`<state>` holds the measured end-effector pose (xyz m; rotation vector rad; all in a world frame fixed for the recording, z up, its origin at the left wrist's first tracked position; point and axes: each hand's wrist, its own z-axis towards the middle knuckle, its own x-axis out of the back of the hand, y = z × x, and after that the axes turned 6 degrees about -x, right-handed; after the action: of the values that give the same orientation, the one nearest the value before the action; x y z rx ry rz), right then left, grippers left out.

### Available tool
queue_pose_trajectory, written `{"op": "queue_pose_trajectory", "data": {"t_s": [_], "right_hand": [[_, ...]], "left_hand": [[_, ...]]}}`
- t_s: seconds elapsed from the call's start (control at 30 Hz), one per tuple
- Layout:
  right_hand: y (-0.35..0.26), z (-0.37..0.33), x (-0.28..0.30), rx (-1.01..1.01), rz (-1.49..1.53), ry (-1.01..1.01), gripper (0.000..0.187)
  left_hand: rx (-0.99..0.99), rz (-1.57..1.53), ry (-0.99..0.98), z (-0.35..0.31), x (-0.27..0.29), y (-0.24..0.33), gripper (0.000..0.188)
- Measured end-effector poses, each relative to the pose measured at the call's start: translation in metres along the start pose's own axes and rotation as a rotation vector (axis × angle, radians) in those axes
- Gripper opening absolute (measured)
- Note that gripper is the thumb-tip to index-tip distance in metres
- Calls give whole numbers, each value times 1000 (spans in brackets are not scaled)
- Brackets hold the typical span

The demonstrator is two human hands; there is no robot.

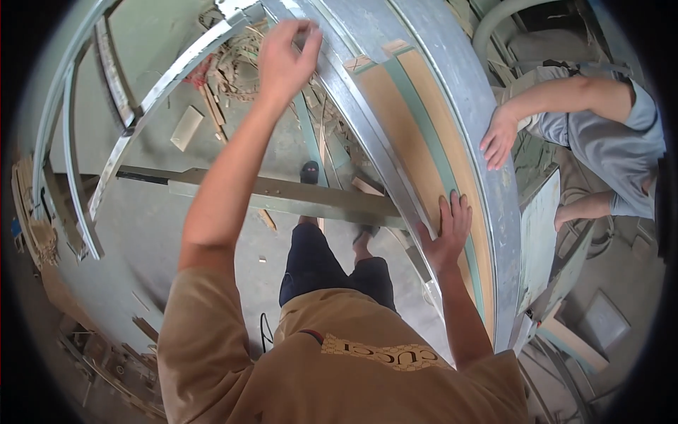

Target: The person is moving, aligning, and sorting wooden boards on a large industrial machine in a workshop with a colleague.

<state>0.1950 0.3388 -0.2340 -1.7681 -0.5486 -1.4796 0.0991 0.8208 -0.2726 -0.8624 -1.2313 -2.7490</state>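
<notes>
Two long tan boards [395,116] with a pale green strip [424,124] between them lie along a grey metal machine bed [498,233]. My right hand [450,230] rests on the boards, fingers stretched out and spread across the green strip. Farther off, my left hand [288,62] is raised by the bed's left metal rail [346,81], just beyond the boards' far ends. Its fingers are curled in toward the thumb. Whatever they may hold is hidden.
A co-worker's hand [499,138] touches the bed's right side. A metal beam [282,194] crosses low in front of my legs. Wood scraps [236,74] litter the floor at the far left, near a curved metal frame [116,159]. A pale panel [540,240] stands right of the bed.
</notes>
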Motion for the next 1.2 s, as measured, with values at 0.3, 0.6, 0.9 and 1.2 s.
{"op": "queue_pose_trajectory", "data": {"t_s": [0.3,0.6,0.9,1.2], "right_hand": [[10,2,-17,-12,-86,7,75],[10,3,-18,-11,-99,-2,70],[11,5,-20,-5,-101,1,69],[9,5,-15,-3,-70,7,72]], "left_hand": [[-110,137,-159,86,-55,-39,35],[-40,101,-117,87,-60,-44,28],[35,118,-152,87,-59,-38,25],[-4,146,-138,92,-58,-33,22]]}}
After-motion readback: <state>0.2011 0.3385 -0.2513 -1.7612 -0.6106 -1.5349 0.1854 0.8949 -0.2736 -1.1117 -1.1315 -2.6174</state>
